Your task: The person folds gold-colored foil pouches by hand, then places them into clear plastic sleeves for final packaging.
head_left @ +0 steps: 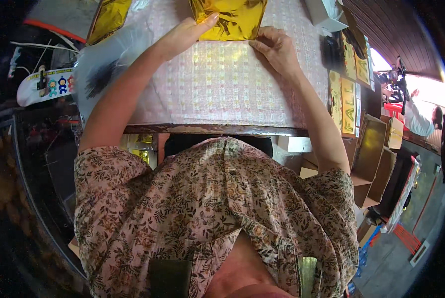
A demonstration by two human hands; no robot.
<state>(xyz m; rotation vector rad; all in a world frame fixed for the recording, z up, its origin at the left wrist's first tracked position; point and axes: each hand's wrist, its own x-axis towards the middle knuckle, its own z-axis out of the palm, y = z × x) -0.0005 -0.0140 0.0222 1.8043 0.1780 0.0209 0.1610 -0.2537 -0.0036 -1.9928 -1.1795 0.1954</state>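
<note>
A shiny gold foil packet lies at the far middle of the table, its far end cut off by the picture's upper edge. My left hand grips its left side, thumb pressed on top and the other fingers mostly hidden. At the packet's near right corner, my right hand has thumb and fingers pinched together on the edge. Under both hands spreads a pale checked cloth with a clear cover. Another gold packet rests at the far left, beyond some clear plastic sheeting or bags.
An open white box stands at the far right, near yellow printed boxes. Open cardboard boxes are stacked beside the table's right side. On the left is a white board with cartoon figures. Another person is in the right background.
</note>
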